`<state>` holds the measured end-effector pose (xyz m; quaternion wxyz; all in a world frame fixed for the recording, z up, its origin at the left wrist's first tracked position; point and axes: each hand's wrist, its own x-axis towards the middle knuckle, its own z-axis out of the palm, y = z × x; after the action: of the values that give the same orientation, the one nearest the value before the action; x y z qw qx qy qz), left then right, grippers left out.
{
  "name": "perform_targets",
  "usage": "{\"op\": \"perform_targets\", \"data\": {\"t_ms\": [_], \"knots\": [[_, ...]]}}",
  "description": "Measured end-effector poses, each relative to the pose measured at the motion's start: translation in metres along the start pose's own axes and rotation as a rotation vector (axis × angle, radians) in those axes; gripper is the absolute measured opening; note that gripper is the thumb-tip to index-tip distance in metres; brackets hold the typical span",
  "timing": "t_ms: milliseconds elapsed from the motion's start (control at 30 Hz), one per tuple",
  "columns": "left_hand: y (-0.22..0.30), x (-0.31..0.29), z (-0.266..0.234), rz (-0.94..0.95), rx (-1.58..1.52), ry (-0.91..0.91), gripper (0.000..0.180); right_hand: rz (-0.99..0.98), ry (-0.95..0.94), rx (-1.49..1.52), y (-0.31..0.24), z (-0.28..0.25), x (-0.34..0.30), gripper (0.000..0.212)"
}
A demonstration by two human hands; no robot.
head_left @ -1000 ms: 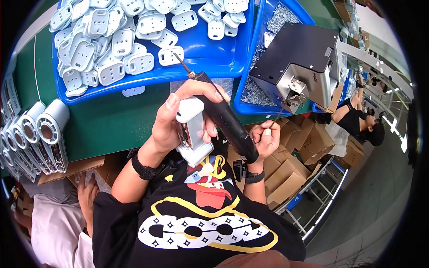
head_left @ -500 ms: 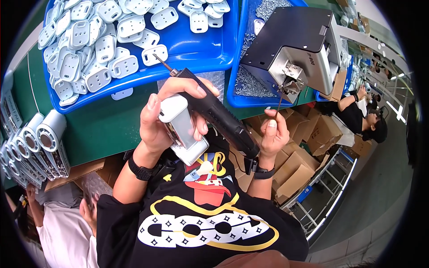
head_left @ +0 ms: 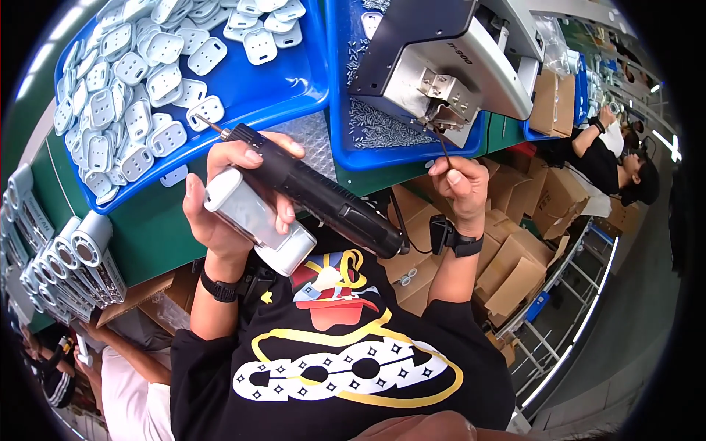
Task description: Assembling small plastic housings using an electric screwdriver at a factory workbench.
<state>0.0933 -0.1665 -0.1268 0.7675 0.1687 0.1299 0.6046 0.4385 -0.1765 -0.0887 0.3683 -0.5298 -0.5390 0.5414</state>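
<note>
Screwdriver (head_left: 323, 194): left hand (head_left: 215, 224) | tip near tray rim (head_left: 298, 110) | right hand (head_left: 465, 184) well apart

toward ten o'clock, black screwdriver (head_left: 316, 185), blue tray (head_left: 257, 82), blue-white plates (head_left: 137, 121); toward nine, pale grey housing (head_left: 250, 209), green table (head_left: 158, 228); at six, black shirt (head_left: 471, 360), white print (head_left: 340, 371) with black stars.
</note>
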Motion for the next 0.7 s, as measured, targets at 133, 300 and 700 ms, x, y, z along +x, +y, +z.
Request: {"op": "perform_targets", "data": {"t_ms": [133,300,700], "knots": [[0.002,0.000,-0.002,0.011,0.054,0.004,0.061,0.014,0.068,-0.169,-0.024,0.022,0.002,0.025],[0.001,0.001,-0.001,0.016,0.081,0.009,0.057,0.054,0.337,-0.466,-0.043,0.075,-0.014,0.019],[0.001,0.001,0.001,0.005,0.113,0.011,0.054,-0.312,0.099,-0.602,-0.031,0.017,0.022,0.013]]}}
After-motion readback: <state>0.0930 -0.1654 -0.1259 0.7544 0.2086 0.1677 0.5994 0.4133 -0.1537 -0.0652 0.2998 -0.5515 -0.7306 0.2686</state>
